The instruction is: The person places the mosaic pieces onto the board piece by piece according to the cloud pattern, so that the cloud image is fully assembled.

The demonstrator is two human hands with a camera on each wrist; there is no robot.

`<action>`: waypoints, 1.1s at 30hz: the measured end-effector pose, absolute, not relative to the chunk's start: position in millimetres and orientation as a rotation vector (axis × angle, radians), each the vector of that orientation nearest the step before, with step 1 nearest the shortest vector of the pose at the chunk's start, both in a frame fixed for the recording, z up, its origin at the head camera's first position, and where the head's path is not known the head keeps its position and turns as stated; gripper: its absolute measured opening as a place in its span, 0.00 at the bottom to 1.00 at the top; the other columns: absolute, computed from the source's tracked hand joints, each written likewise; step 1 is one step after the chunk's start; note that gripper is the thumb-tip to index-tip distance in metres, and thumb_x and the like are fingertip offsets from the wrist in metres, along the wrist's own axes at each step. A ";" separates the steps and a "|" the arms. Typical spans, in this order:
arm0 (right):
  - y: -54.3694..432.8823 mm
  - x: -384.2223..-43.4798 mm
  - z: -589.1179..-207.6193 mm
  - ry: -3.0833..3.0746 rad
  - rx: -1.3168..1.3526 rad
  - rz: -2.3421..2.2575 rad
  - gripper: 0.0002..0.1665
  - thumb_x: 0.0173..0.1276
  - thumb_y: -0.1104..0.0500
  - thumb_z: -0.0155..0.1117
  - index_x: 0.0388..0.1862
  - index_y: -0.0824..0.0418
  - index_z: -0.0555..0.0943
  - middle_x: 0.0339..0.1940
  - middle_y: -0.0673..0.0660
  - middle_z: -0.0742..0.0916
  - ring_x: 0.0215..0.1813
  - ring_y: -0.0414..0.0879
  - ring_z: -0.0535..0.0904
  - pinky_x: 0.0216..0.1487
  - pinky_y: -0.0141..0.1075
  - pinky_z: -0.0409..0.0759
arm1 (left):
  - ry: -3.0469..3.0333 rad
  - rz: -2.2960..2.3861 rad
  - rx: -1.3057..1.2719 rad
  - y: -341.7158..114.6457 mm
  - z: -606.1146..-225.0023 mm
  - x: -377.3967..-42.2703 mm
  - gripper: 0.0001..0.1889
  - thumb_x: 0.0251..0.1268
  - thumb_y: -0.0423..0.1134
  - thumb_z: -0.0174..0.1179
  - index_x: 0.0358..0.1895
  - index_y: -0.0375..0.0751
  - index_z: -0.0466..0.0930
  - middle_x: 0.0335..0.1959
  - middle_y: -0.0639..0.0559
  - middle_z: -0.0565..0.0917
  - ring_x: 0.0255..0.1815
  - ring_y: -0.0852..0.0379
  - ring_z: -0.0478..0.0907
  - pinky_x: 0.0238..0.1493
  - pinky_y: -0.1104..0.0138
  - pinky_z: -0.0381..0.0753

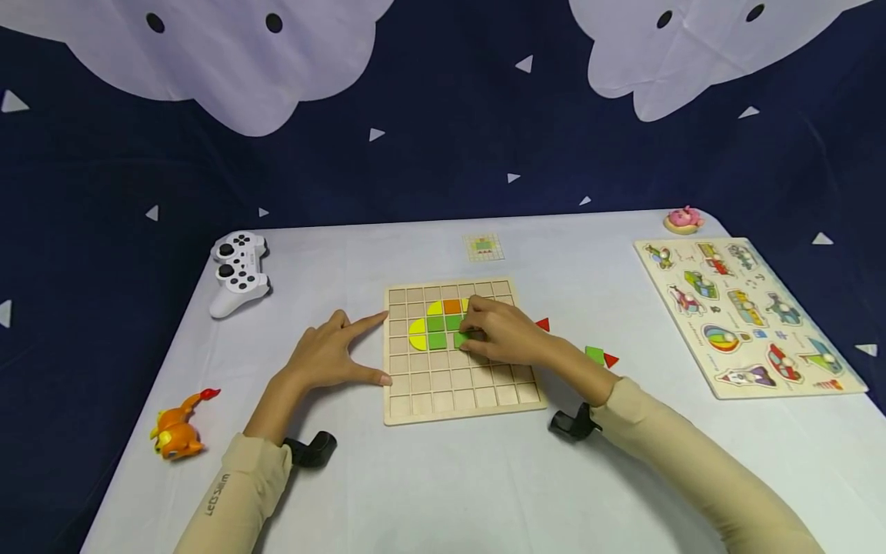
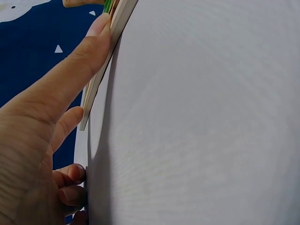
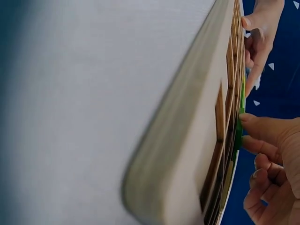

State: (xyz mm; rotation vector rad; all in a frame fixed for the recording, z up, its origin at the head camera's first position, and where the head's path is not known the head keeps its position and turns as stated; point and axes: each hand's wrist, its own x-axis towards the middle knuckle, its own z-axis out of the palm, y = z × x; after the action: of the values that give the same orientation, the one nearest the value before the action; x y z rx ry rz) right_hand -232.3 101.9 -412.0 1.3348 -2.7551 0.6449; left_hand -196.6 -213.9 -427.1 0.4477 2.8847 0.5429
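Note:
A wooden grid board (image 1: 443, 400) lies on the table. In its cells sit yellow rounded pieces (image 1: 418, 335), an orange square (image 1: 451, 306) and several green squares (image 1: 437, 340). My left hand (image 1: 324, 355) steadies the board's left edge, thumb and index finger spread apart against it. Over the board's middle, my right hand (image 1: 505, 332) pinches a green square tile (image 3: 238, 133) between thumb and index finger, at the grid's surface. Part of the right side of the pattern is hidden beneath that hand.
Right of the board lie a green square (image 1: 594, 355) and red triangles (image 1: 611, 360). A small pattern card (image 1: 484, 247) lies behind it. A picture puzzle (image 1: 751, 323) and pink toy (image 1: 684, 220) are at right; a white game controller (image 1: 239, 273) and orange toy (image 1: 178, 433) at left.

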 end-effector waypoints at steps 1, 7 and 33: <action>101.9 -232.2 -412.2 -2.765 1.333 0.654 0.10 0.63 0.56 0.73 0.38 0.61 0.87 0.34 0.51 0.78 0.33 0.39 0.71 0.38 0.34 0.74 | 2.884 0.545 0.447 -213.7 -426.6 -196.7 0.58 0.31 0.76 0.71 0.75 0.65 0.63 0.36 0.50 0.69 0.27 0.53 0.63 0.34 0.63 0.59; 98.9 -233.4 -412.2 -2.823 1.327 0.713 0.06 0.67 0.57 0.69 0.38 0.58 0.84 0.37 0.51 0.78 0.36 0.40 0.72 0.40 0.35 0.75 | 2.890 0.544 0.456 -212.6 -424.1 -197.0 0.58 0.31 0.77 0.71 0.75 0.66 0.63 0.36 0.49 0.69 0.27 0.53 0.63 0.34 0.63 0.59; 180.4 -205.1 -393.1 -2.885 1.053 0.636 0.18 0.59 0.54 0.76 0.47 0.61 0.87 0.38 0.52 0.79 0.38 0.46 0.74 0.39 0.37 0.74 | 2.878 0.540 0.439 -213.1 -428.1 -196.4 0.58 0.31 0.77 0.70 0.75 0.66 0.63 0.36 0.49 0.69 0.25 0.53 0.63 0.32 0.63 0.60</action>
State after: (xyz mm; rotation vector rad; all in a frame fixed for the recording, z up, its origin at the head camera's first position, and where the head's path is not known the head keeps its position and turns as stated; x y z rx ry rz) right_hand -205.1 180.4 -393.1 1.0533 -2.8855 0.6360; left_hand -196.4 -213.1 -428.1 0.4391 2.8780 0.5404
